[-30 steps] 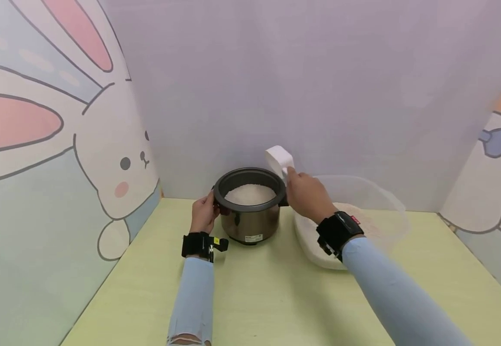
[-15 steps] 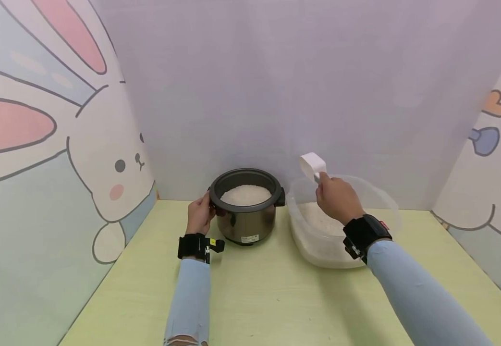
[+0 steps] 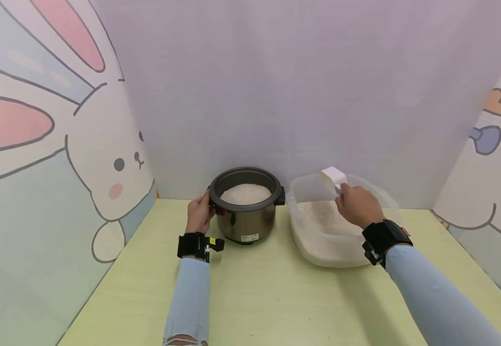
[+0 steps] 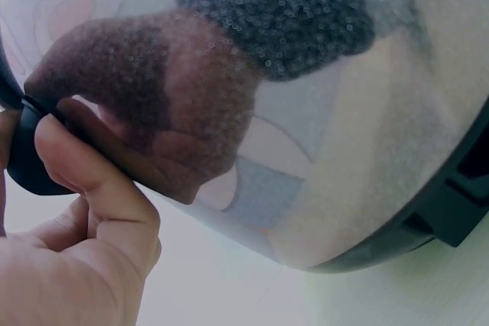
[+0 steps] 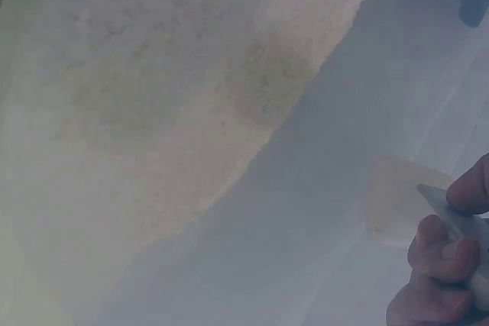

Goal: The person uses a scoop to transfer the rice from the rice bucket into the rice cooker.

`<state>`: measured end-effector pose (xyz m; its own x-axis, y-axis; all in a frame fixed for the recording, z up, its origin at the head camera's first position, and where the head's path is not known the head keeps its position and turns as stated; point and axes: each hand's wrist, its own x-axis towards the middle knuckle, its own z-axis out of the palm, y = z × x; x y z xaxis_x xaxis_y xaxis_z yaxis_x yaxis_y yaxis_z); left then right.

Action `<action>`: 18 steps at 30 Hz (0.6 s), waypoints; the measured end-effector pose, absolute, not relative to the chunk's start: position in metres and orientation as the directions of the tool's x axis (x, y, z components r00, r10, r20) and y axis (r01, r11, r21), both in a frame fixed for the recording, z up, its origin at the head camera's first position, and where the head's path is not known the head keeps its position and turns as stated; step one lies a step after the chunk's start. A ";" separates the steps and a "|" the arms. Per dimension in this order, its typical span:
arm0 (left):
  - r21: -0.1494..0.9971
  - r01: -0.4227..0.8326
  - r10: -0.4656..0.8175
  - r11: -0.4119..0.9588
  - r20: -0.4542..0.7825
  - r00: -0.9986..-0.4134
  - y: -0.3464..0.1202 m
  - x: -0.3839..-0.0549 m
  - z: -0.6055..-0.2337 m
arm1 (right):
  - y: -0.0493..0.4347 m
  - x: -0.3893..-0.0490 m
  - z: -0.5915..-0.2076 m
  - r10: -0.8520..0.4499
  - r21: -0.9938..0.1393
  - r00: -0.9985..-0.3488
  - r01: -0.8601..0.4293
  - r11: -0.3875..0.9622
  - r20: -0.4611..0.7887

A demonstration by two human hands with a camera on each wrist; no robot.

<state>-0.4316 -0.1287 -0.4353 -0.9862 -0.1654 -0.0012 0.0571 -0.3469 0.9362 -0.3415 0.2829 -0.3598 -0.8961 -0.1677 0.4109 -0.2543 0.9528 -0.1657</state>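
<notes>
A brown rice cooker (image 3: 254, 223) with a dark rim stands near the back wall, and white rice (image 3: 246, 193) lies inside it. My left hand (image 3: 199, 214) holds its left side handle; the left wrist view shows thumb and fingers around the black handle (image 4: 34, 162). My right hand (image 3: 360, 205) grips a white scoop (image 3: 332, 177) by its handle, above a clear plastic tub (image 3: 294, 209). More rice (image 3: 319, 216) fills the tub's lower part. In the right wrist view the scoop (image 5: 401, 196) is hazy, and its inside is not visible there.
The tub stands just right of the cooker, whose right handle (image 3: 280, 197) points toward it. A lilac cloth wall (image 3: 233, 96) rises close behind both. Printed rabbit panels (image 3: 103, 168) bound the pale green table (image 3: 250, 298) on the sides.
My right hand has carried the scoop from beside the cooker's rim rightward, then lower over the tub. My left hand stays on the cooker's handle.
</notes>
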 end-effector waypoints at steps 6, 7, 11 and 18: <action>0.938 0.077 -0.188 -0.339 0.013 -0.982 -0.127 -0.431 -0.435 | 0.297 -0.341 -0.366 -0.162 -0.164 -0.910 -0.239 0.957 0.382; 0.938 0.079 -0.189 -0.339 0.014 -0.982 -0.127 -0.431 -0.435 | 0.299 -0.341 -0.367 -0.162 -0.160 -0.914 -0.236 0.959 0.372; 0.938 0.075 -0.187 -0.339 0.011 -0.982 -0.128 -0.430 -0.435 | 0.306 -0.342 -0.368 -0.146 -0.157 -0.946 -0.197 0.968 0.288; 0.942 0.060 -0.182 -0.331 -0.002 -0.983 -0.127 -0.430 -0.434 | 0.314 -0.336 -0.356 -0.117 -0.132 -0.985 -0.134 0.982 0.127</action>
<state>-0.4304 -0.1269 -0.4344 -0.9832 -0.1824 -0.0018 0.0597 -0.3305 0.9419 -0.3362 0.3136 -0.3558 -0.9849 -0.1173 0.1274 -0.1340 0.9822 -0.1319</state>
